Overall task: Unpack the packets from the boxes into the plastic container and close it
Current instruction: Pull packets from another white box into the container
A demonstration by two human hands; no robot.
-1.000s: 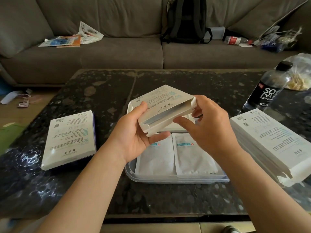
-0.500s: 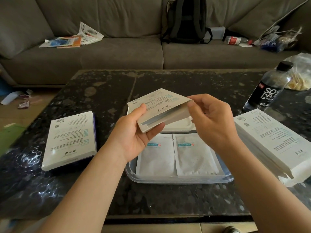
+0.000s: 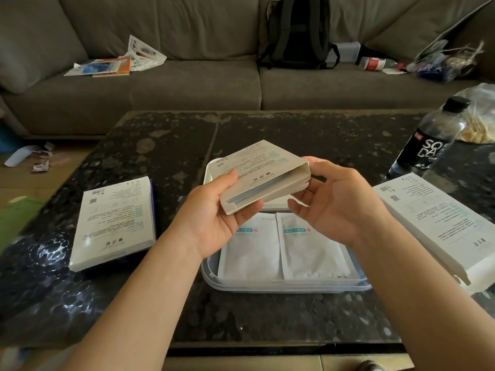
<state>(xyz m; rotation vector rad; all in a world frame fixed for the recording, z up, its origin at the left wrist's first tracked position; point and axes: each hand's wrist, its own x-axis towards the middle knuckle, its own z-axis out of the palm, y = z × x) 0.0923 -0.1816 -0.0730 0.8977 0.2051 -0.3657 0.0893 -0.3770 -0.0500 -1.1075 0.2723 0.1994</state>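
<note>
Three boxes: held box tilted above the container, left box flat on the tabletop, right box cut off by the frame, possibly a stack. Two packets side by side inside the container: left packet, right packet, upper ends hidden behind the hands. Left hand gripping the held box's near corner, thumb on top; right hand curled round its open end. Box contents hard to make out.

A grey-brown sofa runs along the back, a black backpack leaning on its cushions. A dark speckled stone table stands before it, with tan floor at left.
</note>
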